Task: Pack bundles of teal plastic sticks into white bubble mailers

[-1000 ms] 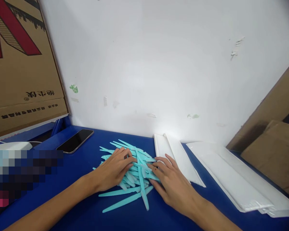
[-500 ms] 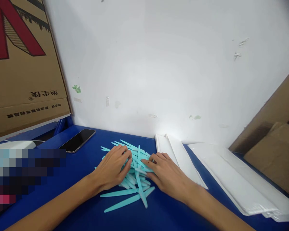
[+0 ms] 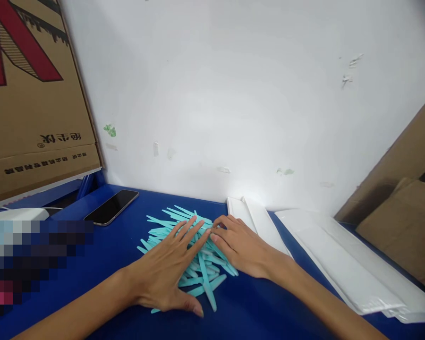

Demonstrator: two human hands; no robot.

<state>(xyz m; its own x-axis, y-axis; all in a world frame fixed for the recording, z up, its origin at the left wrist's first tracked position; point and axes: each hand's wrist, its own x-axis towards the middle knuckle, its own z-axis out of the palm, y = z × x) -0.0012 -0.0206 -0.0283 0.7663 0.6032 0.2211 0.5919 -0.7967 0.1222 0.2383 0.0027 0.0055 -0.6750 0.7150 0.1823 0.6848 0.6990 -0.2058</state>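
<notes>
A loose heap of thin, tapered turquoise plastic sticks (image 3: 203,269) lies on the blue table, pointing in many directions. My left hand (image 3: 166,269) is spread over the heap's left and front part. Its fingers are stretched out and its thumb reaches towards the table's near side, hiding many sticks. At the heap's right edge is my right hand (image 3: 246,245), with fingers curled and thumb near the fingertips. Its fingertips almost meet the left index finger. Whatever is between the right fingers, if anything, is hidden.
A phone (image 3: 111,208) lies at the back left of the blue table (image 3: 120,245). White flat packets (image 3: 340,264) lie on the right, one just behind my right hand. Cardboard boxes (image 3: 38,113) stand at both sides, and a white wall (image 3: 212,94) rises behind.
My left hand has opened from a curl and moved down to the front of the heap. My right hand has curled more closely, and sticks at the heap's right side have shifted.
</notes>
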